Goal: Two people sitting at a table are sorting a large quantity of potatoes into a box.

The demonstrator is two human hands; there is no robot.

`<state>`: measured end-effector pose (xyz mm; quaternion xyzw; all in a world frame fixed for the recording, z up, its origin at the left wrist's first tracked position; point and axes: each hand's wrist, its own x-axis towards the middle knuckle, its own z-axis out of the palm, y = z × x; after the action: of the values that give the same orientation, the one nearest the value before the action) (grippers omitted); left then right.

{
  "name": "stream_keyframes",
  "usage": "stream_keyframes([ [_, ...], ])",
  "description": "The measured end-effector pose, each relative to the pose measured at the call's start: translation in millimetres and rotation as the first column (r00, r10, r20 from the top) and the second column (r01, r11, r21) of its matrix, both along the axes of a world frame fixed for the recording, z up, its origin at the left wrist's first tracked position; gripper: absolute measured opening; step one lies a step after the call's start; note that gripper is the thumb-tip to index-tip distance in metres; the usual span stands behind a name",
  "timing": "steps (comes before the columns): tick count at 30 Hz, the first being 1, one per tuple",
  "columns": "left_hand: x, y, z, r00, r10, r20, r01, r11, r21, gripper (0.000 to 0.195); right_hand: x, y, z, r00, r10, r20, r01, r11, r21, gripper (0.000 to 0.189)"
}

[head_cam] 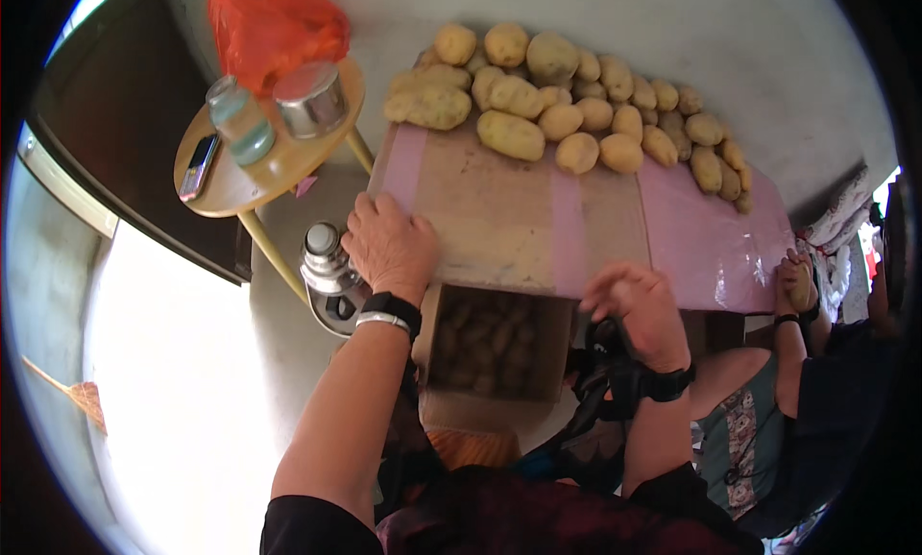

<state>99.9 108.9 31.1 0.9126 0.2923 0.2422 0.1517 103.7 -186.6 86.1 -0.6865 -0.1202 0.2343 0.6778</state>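
My left hand rests back-up on the left front corner of a cardboard-covered table, with nothing visible in it. Near the front edge, my right hand hovers with loosely bent fingers and an empty palm. Many potatoes are heaped along the table's far side against the wall. Below the front edge, between my forearms, an open cardboard box holds more potatoes, dim in shadow. Pink plastic sheeting covers the right part of the table.
On the left, a round wooden stool carries a glass jar of liquid, a metal canister, a mobile phone and a red plastic bag. A metal flask stands below. At right, another person's hands hold a potato.
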Motion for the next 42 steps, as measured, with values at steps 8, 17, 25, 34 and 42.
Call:
stream_keyframes([
  [8,-2.7,7.2,-7.8,0.998,0.016,0.068,-0.019,0.999,0.044,0.030,2.2,59.4,-148.1,0.856,0.353,-0.378,-0.503,0.740,-0.446,0.026],
  [17,0.7,6.5,-9.3,0.998,0.012,0.056,-0.015,0.999,0.041,0.031,39.1,1.9,-365.2,0.942,0.293,0.165,-0.005,0.503,-0.864,0.048],
  [25,-1.1,5.0,-6.5,0.999,-0.029,0.037,0.027,0.998,0.049,0.031,48.2,13.6,-401.7,0.874,0.475,0.101,-0.024,0.250,-0.968,0.045],
  [34,-1.7,6.9,-6.4,0.999,-0.040,0.008,0.040,0.999,0.029,0.033,-5.7,85.9,-379.1,0.745,0.667,-0.030,-0.330,0.330,-0.884,0.047],
  [42,0.3,5.6,-7.7,0.999,-0.036,-0.008,0.037,0.989,0.142,0.035,-48.3,133.5,-394.9,0.630,0.762,-0.148,-0.472,0.225,-0.852,0.048],
])
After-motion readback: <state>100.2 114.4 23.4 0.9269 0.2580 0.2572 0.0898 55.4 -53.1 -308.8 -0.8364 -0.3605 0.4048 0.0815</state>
